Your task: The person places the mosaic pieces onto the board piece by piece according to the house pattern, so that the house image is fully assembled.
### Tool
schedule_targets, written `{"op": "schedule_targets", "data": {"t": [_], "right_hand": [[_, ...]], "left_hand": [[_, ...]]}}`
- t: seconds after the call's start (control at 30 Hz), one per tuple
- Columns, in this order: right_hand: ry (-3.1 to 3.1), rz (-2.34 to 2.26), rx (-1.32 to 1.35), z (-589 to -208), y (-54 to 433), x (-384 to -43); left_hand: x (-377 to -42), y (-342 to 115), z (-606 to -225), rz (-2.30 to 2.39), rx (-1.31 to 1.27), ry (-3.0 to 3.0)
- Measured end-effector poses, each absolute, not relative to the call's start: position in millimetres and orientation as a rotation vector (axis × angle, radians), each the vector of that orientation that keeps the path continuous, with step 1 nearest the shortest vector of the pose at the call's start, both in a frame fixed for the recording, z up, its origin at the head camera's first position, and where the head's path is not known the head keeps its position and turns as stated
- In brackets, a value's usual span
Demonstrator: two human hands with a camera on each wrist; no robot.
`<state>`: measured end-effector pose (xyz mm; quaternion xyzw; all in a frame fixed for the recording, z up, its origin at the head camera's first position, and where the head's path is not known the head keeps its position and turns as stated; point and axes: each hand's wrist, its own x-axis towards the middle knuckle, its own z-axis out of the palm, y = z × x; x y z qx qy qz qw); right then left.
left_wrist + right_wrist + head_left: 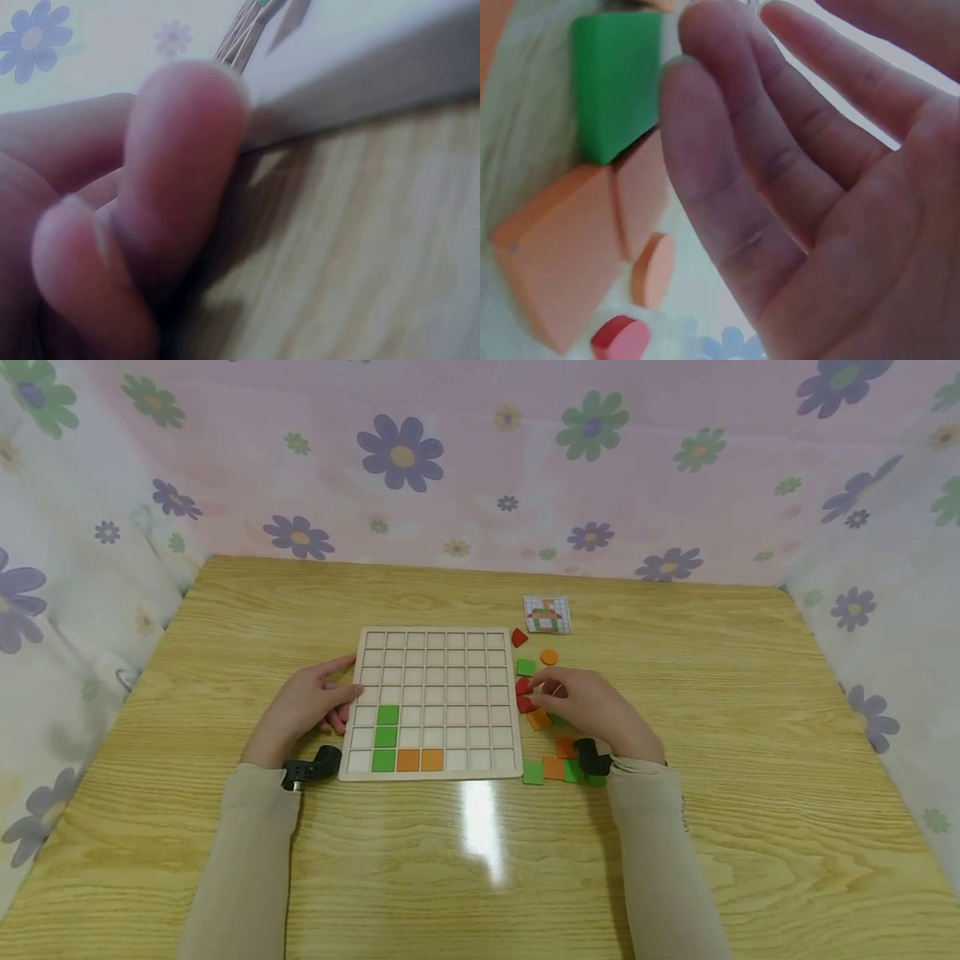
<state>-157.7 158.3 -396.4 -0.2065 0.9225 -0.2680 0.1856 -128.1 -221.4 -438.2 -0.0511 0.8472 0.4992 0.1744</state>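
A wooden grid board (456,714) lies on the table with green squares (386,737) in a column at lower left and two orange squares (420,760) in its bottom row. My left hand (303,702) holds the board's left edge, thumb on the rim; its curled fingertips (187,127) are beside the board's side in the left wrist view. Right of the board, my right hand (592,706) has thumb and forefinger spread beside two red pieces (524,703); contact is unclear. Its other fingers (712,165) are loosely extended in the right wrist view, above green (619,86) and orange pieces (562,255).
A small pattern card (547,615) lies behind the loose pieces. Near it are a red fan-shaped piece (519,637), an orange disc (550,657) and a green square (526,667). More green and orange squares (553,768) lie under the right wrist. A flowered cloth (480,460) hangs behind the table.
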Motion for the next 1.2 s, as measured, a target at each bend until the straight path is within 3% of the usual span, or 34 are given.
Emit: {"op": "schedule_targets", "data": {"t": [1.2], "right_hand": [[2.493,-0.7,-0.549,-407,185,-165]], "left_hand": [[-128,-223,-439,1.375,-0.139,2.419]]}}
